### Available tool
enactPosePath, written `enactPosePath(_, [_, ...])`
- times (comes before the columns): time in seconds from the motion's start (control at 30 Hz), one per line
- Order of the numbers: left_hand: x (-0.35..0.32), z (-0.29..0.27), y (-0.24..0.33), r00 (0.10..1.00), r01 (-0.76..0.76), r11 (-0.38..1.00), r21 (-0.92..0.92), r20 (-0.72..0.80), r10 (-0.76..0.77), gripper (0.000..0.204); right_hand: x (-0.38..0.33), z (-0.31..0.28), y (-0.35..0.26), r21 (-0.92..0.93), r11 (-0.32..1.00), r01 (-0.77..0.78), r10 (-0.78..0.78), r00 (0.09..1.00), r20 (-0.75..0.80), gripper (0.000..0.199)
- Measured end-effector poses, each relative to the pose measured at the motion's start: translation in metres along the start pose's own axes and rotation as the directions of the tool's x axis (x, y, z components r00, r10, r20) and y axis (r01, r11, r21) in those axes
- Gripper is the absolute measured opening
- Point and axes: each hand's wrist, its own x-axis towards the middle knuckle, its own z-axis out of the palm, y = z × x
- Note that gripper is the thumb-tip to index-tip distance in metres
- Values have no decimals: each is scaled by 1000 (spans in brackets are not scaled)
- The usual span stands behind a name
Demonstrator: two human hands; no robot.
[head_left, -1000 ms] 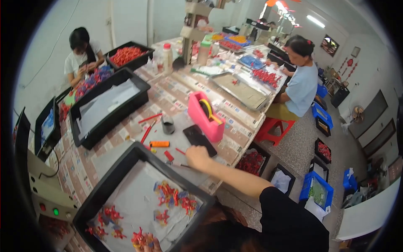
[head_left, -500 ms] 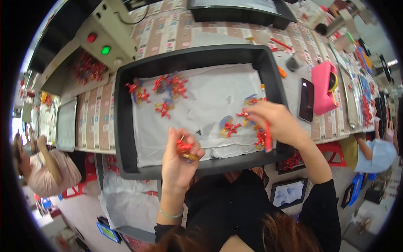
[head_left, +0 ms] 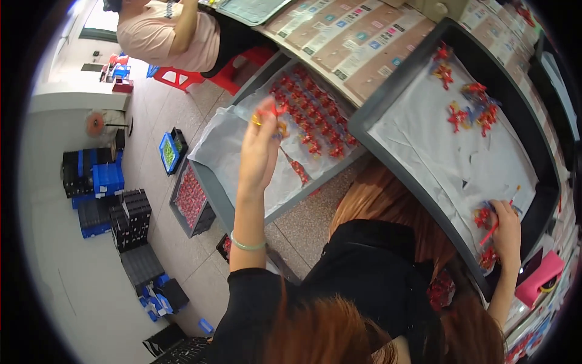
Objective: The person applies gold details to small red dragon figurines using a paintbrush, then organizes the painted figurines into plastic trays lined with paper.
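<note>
Even, bright indoor light fills the scene, with soft, faint shadows. The pale sheet lining the black rectangular tray (head_left: 388,106) reads near-white toward two o'clock, though detail holds. Heavy fisheye distortion bends the tray's edges and the worktop (head_left: 364,42), and a black vignette rings the frame. Reddish-brown hair (head_left: 339,333) at six o'clock is soft and slightly blurred; the small red pieces stay fairly sharp.

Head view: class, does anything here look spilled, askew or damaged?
Nothing stands out. Small red pieces sit in rows in the grey tray; the left hand holds one above them, and the right hand rests in the black tray.
</note>
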Motion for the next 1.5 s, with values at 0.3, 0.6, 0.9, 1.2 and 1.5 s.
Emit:
enactPosePath(0.3, [-21,-84,-164,934,-210,404,890,305,-188,42,6,1,-7,34,999,-36,35,999,40,21])
enactPosePath(0.6, [-23,-99,-190,906,-248,385,889,354,-232,30,4,5,-9,63,994,-84,82,996,26,22])
enactPosePath(0.9, [-1,-77,-202,914,-205,182,962,255,-316,22,4,5,-8,90,994,-65,64,998,14,22])
enactPosePath(1.2, [-11,-90,-204,996,31,288,957,-52,67,21,4,4,-6,106,992,-62,61,998,15,21])
enactPosePath(1.5, [39,-118,-222,920,32,243,969,-124,372,38,3,5,-7,115,991,-65,64,998,14,21])
